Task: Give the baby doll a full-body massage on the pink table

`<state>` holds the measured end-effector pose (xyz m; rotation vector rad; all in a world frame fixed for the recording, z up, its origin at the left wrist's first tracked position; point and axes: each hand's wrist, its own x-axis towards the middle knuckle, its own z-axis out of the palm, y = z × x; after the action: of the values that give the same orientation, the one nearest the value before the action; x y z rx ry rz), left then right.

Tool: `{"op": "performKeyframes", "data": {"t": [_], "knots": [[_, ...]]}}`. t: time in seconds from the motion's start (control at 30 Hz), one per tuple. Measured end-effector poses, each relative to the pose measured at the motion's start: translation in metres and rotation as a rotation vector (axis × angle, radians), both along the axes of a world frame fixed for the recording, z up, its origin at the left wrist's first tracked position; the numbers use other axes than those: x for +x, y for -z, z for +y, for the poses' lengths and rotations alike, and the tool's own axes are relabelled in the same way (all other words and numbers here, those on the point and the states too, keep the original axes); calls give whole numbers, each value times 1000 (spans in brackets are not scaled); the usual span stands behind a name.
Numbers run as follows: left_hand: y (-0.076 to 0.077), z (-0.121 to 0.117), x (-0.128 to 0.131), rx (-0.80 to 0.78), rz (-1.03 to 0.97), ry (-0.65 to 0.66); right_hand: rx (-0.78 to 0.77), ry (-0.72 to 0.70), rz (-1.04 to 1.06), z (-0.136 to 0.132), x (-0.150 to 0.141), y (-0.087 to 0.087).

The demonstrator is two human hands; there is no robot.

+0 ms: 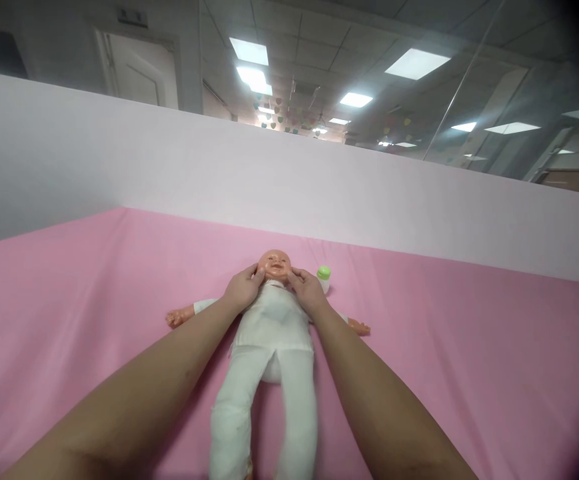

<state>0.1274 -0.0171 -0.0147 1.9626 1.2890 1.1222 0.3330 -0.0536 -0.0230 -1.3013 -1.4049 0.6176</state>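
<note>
A baby doll (pixel 272 333) in white clothes lies on its back on the pink sheet (pixel 69 300), arms spread, head pointing away from me. My left hand (pixel 243 288) rests at the left side of the doll's head (pixel 274 264), fingers curled against its cheek. My right hand (pixel 308 291) does the same on the right cheek. Both hands touch the face at the jaw. Both forearms reach over the doll's body.
A small bottle with a green cap (pixel 323 277) stands on the sheet just right of the doll's head, close behind my right hand. A pale wall panel (pixel 169 167) bounds the far edge of the sheet.
</note>
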Motion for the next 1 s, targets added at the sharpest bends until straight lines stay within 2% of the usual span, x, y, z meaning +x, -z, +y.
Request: {"op": "performKeyframes", "data": {"t": [0.2,0.4,0.63,0.8,1.0], "knots": [[-3,-3,-2,-2,8,56,12,107,-59,-6,-9,-3],[-6,-5,-1,-2,98,9,-28,131,-140,-8,-14,-3],[-6,-6,0,-4,107,0,42,75,-75,2,-7,6],[-2,0,-1,-7,83,-8,46,-1,-2,2,-4,3],[2,5,1,-10,43,-2,29,69,-50,-4,-6,-2]]}}
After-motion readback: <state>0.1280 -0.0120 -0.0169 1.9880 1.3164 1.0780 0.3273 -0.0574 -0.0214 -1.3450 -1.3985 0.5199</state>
